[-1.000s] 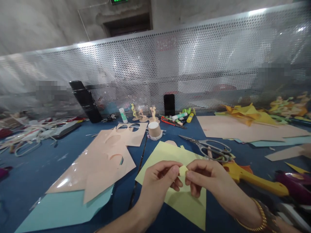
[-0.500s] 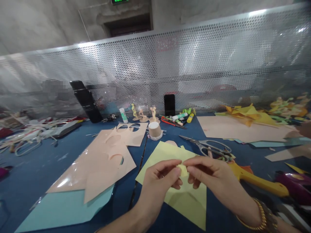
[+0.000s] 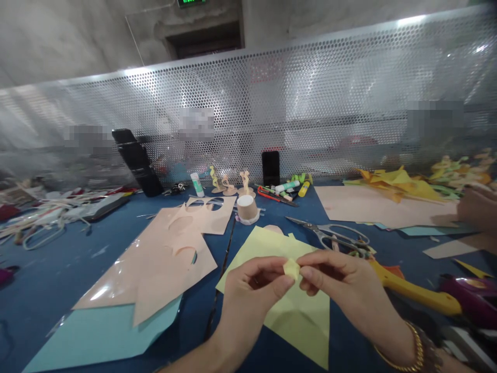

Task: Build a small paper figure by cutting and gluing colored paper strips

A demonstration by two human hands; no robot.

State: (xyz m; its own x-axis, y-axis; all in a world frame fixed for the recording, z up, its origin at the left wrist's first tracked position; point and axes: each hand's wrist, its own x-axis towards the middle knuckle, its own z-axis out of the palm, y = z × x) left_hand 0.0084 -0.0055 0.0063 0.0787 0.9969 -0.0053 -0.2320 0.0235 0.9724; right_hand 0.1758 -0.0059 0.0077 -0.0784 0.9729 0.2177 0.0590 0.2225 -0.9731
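Note:
A small folded yellow paper piece (image 3: 291, 269) is pinched between both hands at the centre. My left hand (image 3: 256, 290) grips its left side between thumb and fingertips. On its right side, the thumb and index finger of my right hand (image 3: 341, 280) hold it too. Beneath the hands lies a pale yellow-green sheet (image 3: 298, 326), turned at an angle. Silver scissors (image 3: 341, 234) rest just beyond my right hand. Behind the sheet stands a small cup-shaped roll (image 3: 247, 207) with a white top.
Peach sheets with round cut-outs (image 3: 155, 264) and a blue sheet (image 3: 112, 331) lie left. A yellow-handled tool (image 3: 419, 295) is at right. A phone (image 3: 271, 168) and glue sticks (image 3: 287, 186) stand or lie behind. Another person's hand (image 3: 477, 212) is at far right.
The small yellow piece has turned and shows more of its face between my fingertips. My fingers have shifted slightly around it. The other person's hand reaches further in from the right.

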